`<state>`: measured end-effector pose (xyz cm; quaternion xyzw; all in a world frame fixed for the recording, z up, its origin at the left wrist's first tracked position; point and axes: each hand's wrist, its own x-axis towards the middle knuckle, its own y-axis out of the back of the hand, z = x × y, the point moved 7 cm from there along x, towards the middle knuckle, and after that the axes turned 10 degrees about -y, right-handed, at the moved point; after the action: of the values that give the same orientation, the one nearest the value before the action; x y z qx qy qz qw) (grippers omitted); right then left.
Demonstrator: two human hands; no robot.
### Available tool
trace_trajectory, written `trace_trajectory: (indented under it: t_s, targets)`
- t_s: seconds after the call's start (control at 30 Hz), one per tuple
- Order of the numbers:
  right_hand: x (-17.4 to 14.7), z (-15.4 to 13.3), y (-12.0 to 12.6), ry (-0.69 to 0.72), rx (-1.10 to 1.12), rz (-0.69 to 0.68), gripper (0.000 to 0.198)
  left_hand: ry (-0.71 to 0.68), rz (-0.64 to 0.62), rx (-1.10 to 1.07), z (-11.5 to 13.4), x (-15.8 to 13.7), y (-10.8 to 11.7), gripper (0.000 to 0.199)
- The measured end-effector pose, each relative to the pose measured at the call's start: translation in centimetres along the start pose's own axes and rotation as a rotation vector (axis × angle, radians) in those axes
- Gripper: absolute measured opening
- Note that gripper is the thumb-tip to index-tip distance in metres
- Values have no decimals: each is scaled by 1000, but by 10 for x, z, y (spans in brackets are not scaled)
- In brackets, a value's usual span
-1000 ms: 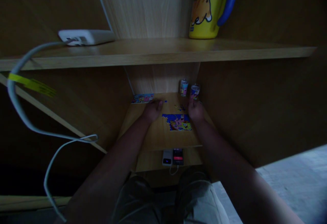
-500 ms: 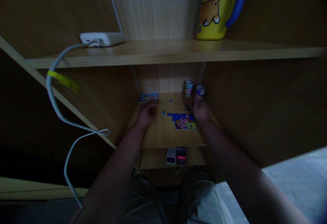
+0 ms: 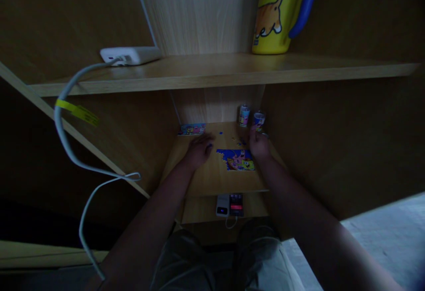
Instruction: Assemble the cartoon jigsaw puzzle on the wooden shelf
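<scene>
My left hand (image 3: 198, 150) is over the shelf board, left of a partly joined cartoon jigsaw puzzle (image 3: 239, 160). Its fingers reach forward, apart and slightly blurred; a bit of dark blue puzzle piece shows by the thumb. My right hand (image 3: 259, 145) is closed at the lower part of a small printed can (image 3: 258, 120), at the puzzle's right edge. The hand hides the can's base. Several loose puzzle pieces (image 3: 241, 142) lie between my right hand and the puzzle. One more loose piece (image 3: 221, 133) lies farther back.
A second small can (image 3: 244, 116) stands at the back right, and a cartoon picture card (image 3: 191, 129) lies back left. Above, an upper shelf (image 3: 212, 78) carries a white power bank (image 3: 131, 55) with a hanging cable and a yellow mug (image 3: 274, 16). Below lies a phone (image 3: 236, 205).
My left hand has moved right and its fingers have stretched out, covering loose pieces that showed beside it. My right hand stays at the can. The whole view has shifted slightly.
</scene>
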<state>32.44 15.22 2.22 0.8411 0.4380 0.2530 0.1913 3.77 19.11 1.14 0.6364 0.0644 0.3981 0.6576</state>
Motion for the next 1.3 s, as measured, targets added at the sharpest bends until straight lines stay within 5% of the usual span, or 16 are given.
trace_trajectory:
  t_s: [0.13, 0.37, 0.53, 0.73, 0.9, 1.07, 1.3]
  targets:
    - [1, -1, -2, 30, -3, -12, 89, 90, 13, 62, -19, 8, -3, 46]
    - [3, 3, -5, 8, -30, -32, 96, -125, -112, 36, -11, 39, -28, 56]
    - [2, 1, -4, 21, -13, -43, 96, -121, -166, 50, -9, 48, -30, 71]
    - [5, 4, -7, -17, 0, -58, 94, -81, -63, 22, -1, 24, 14, 30]
    - [6, 4, -9, -4, 3, -56, 93, -66, -23, -223, 8, -8, 30, 19]
    - [4, 3, -6, 14, 15, -46, 94, 23, 308, -196, 2, -27, 48, 25]
    - [2, 3, -4, -9, 54, -52, 91, -36, 119, -106, 2, -30, 29, 23]
